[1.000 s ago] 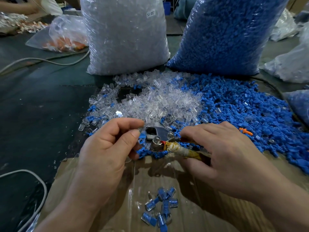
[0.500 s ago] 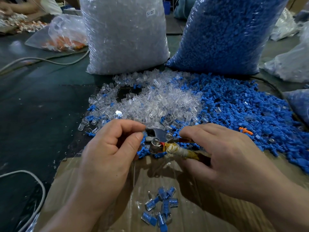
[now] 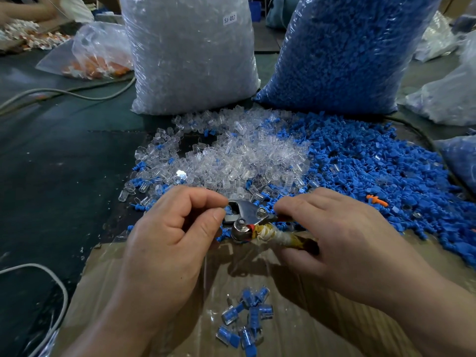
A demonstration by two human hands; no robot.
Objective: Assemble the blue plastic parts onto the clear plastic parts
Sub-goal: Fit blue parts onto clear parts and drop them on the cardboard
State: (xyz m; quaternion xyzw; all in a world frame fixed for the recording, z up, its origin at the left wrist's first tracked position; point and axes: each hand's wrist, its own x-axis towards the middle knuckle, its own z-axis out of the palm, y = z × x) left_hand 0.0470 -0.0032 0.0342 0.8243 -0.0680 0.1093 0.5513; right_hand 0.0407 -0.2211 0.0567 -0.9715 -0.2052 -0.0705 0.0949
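Note:
A heap of clear plastic parts (image 3: 231, 155) lies mid-table, with a spread of blue plastic parts (image 3: 373, 171) to its right. My left hand (image 3: 170, 243) pinches a small part, mostly hidden by my thumb and fingers, at the jaws of metal pliers (image 3: 244, 217). My right hand (image 3: 342, 243) grips the pliers' tape-wrapped handle (image 3: 278, 234). A small pile of assembled blue-in-clear pieces (image 3: 244, 320) lies on the cardboard sheet (image 3: 296, 318) between my wrists.
Two big bags stand behind the heaps: one of clear parts (image 3: 190, 55), one of blue parts (image 3: 342, 52). A bag of orange pieces (image 3: 98, 55) lies back left. White cables (image 3: 59, 292) run over the dark tabletop at left. Another person's arm (image 3: 25, 9) shows top left.
My left hand has moved a little right and closed in on the pliers' jaws with its pinched part. My right hand keeps its grip on the handle.

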